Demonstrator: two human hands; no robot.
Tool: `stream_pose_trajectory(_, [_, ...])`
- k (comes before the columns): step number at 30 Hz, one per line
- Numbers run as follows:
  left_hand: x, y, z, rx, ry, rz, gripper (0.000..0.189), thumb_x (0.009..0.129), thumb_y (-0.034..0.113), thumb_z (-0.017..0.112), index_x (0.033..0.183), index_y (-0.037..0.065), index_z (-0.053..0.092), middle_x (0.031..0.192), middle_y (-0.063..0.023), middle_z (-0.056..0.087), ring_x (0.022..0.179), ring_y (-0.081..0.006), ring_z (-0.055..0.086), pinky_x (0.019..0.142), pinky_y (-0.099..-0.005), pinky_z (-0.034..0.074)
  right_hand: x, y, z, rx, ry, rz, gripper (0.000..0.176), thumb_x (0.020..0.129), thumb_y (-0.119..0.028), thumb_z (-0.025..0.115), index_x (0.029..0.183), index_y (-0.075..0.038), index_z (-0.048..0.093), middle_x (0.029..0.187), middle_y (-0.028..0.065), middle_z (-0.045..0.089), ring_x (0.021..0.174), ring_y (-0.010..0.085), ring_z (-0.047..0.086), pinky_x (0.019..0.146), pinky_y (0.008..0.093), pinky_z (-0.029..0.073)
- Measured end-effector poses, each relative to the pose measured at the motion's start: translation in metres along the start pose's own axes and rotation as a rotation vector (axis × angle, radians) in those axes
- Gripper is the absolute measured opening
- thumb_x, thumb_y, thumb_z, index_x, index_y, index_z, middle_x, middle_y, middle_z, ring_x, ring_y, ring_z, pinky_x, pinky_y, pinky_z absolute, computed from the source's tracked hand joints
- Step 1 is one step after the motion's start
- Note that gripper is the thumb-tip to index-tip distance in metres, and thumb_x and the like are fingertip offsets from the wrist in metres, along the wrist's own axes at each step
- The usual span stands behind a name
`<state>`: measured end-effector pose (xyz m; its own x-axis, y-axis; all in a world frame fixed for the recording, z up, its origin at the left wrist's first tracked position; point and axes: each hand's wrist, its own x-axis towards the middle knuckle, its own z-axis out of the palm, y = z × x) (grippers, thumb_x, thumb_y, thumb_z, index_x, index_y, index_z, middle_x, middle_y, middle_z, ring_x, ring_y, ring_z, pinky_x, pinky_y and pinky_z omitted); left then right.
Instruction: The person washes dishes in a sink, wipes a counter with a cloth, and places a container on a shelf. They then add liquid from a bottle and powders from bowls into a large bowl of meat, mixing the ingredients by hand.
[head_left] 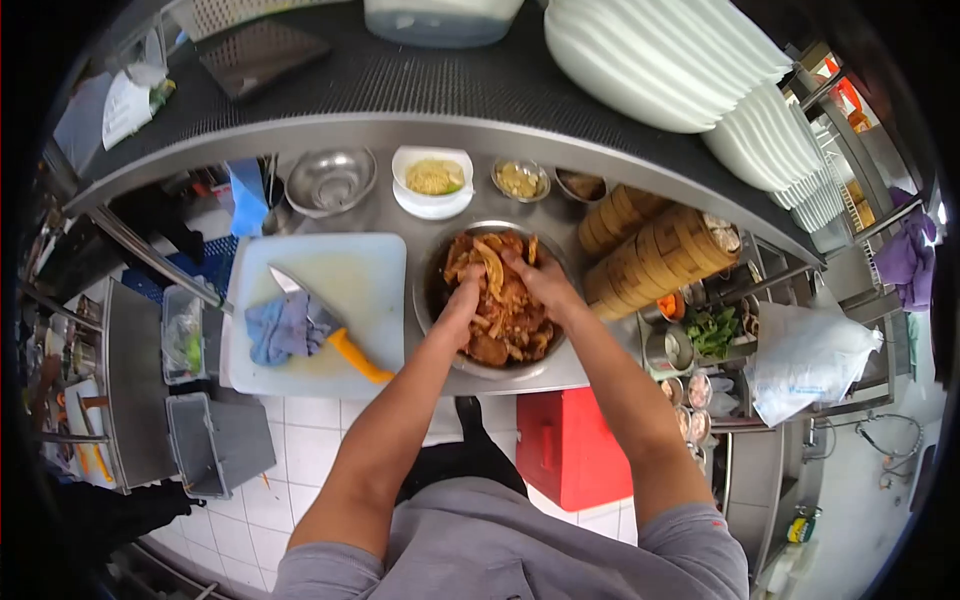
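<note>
Both hands are in a round metal bowl full of marinated meat, reddish-brown strips and pieces coated in sauce. My left hand is on the left of the pile, its fingers curled into the meat and partly hidden. From the right, my right hand grips the upper part of the pile, thumb towards the middle. Some strips rise between the two hands. Left of the bowl lies a white cutting board with a yellow-handled knife and a bluish cloth over its blade.
Behind the bowl are a white dish of yellowish shreds, a small metal bowl of pale pieces and an empty metal bowl. Stacked bamboo steamers stand close on the right. A shelf with white plates overhangs the counter.
</note>
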<state>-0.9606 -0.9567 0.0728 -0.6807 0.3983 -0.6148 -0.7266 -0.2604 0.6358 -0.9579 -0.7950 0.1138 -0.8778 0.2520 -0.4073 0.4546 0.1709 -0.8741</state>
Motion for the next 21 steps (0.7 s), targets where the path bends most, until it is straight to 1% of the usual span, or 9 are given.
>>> stream_pose_trajectory(3, [0.008, -0.011, -0.008, 0.097, -0.001, 0.066, 0.073, 0.091, 0.047, 0.056, 0.140, -0.006, 0.041, 0.136, -0.0234, 0.051, 0.125, -0.0300, 0.052, 0.107, -0.0435, 0.039, 0.008, 0.008, -0.010, -0.518, 0.118, -0.188, 0.068, 0.083, -0.037, 0.074, 0.133, 0.003, 0.053, 0.130, 0.0270, 0.058, 0.118, 0.0354, 0.059, 0.100, 0.0386, 0.046])
stream_pose_trajectory(5, [0.024, -0.027, -0.010, 0.453, 0.254, 0.206, 0.076, 0.091, 0.044, 0.058, 0.143, -0.007, 0.035, 0.139, -0.0243, 0.049, 0.126, -0.0304, 0.050, 0.105, -0.0439, 0.039, -0.018, -0.015, -0.006, -0.718, 0.091, -0.197, 0.063, 0.082, -0.035, 0.074, 0.130, 0.002, 0.056, 0.128, 0.0280, 0.058, 0.119, 0.0363, 0.059, 0.102, 0.0394, 0.044])
stream_pose_trajectory(8, [0.016, -0.043, 0.000, 0.358, 0.349, 0.262, 0.076, 0.089, 0.030, 0.063, 0.144, -0.007, 0.027, 0.138, -0.0226, 0.048, 0.124, -0.0308, 0.050, 0.105, -0.0423, 0.039, -0.020, -0.012, -0.009, -0.752, -0.043, -0.230, 0.044, 0.085, -0.027, 0.071, 0.122, -0.004, 0.064, 0.115, 0.0239, 0.066, 0.111, 0.0336, 0.064, 0.096, 0.0380, 0.048])
stream_pose_trajectory(10, [-0.050, -0.016, 0.015, -0.183, 0.102, 0.230, 0.072, 0.089, 0.026, 0.063, 0.143, -0.006, 0.029, 0.137, -0.0208, 0.049, 0.123, -0.0293, 0.050, 0.105, -0.0398, 0.038, -0.024, -0.027, -0.009, -0.643, -0.154, -0.242, 0.036, 0.086, -0.023, 0.069, 0.118, -0.006, 0.067, 0.108, 0.0209, 0.070, 0.103, 0.0316, 0.068, 0.091, 0.0363, 0.051])
stream_pose_trajectory(13, [-0.031, -0.075, 0.029, -0.397, 0.329, 0.215, 0.059, 0.089, 0.023, 0.064, 0.137, -0.002, 0.040, 0.135, -0.0139, 0.051, 0.120, -0.0226, 0.051, 0.103, -0.0328, 0.037, 0.014, -0.032, -0.018, -0.690, -0.164, -0.410, 0.029, 0.088, -0.018, 0.068, 0.114, -0.005, 0.068, 0.101, 0.0167, 0.072, 0.086, 0.0259, 0.071, 0.083, 0.0329, 0.053])
stream_pose_trajectory(14, [-0.024, -0.085, 0.040, -0.391, 0.444, 0.204, 0.045, 0.089, 0.024, 0.063, 0.127, 0.002, 0.051, 0.120, -0.0097, 0.059, 0.113, -0.0212, 0.057, 0.093, -0.0391, 0.049, 0.043, -0.021, -0.023, -0.683, -0.182, -0.501, 0.029, 0.088, -0.018, 0.068, 0.114, -0.005, 0.068, 0.101, 0.0166, 0.072, 0.085, 0.0252, 0.071, 0.082, 0.0328, 0.054])
stream_pose_trajectory(15, [-0.022, -0.089, 0.047, -0.375, 0.484, 0.266, 0.049, 0.090, 0.026, 0.063, 0.130, 0.002, 0.049, 0.124, -0.0103, 0.057, 0.115, -0.0213, 0.055, 0.095, -0.0382, 0.048, 0.068, -0.014, -0.027, -0.642, -0.335, -0.359, 0.046, 0.089, -0.032, 0.068, 0.129, -0.009, 0.061, 0.123, 0.0186, 0.065, 0.112, 0.0291, 0.064, 0.097, 0.0361, 0.049])
stream_pose_trajectory(19, [0.016, -0.098, 0.051, -0.386, 0.531, 0.235, 0.064, 0.093, 0.033, 0.064, 0.142, 0.004, 0.034, 0.137, -0.0100, 0.047, 0.124, -0.0221, 0.049, 0.103, -0.0369, 0.043, 0.099, -0.001, -0.028, -0.883, -0.571, -0.383, 0.088, 0.086, -0.071, 0.053, 0.151, -0.016, 0.033, 0.156, 0.0172, 0.029, 0.146, 0.0322, 0.025, 0.119, 0.0416, 0.023])
stream_pose_trajectory(21, [0.028, -0.104, 0.045, -0.398, 0.483, 0.278, 0.065, 0.092, 0.035, 0.065, 0.142, 0.007, 0.035, 0.138, -0.0091, 0.047, 0.126, -0.0225, 0.047, 0.103, -0.0379, 0.044, 0.114, 0.011, -0.031, -0.853, -0.588, -0.214, 0.091, 0.084, -0.074, 0.053, 0.151, -0.016, 0.033, 0.155, 0.0188, 0.031, 0.145, 0.0314, 0.027, 0.119, 0.0403, 0.024])
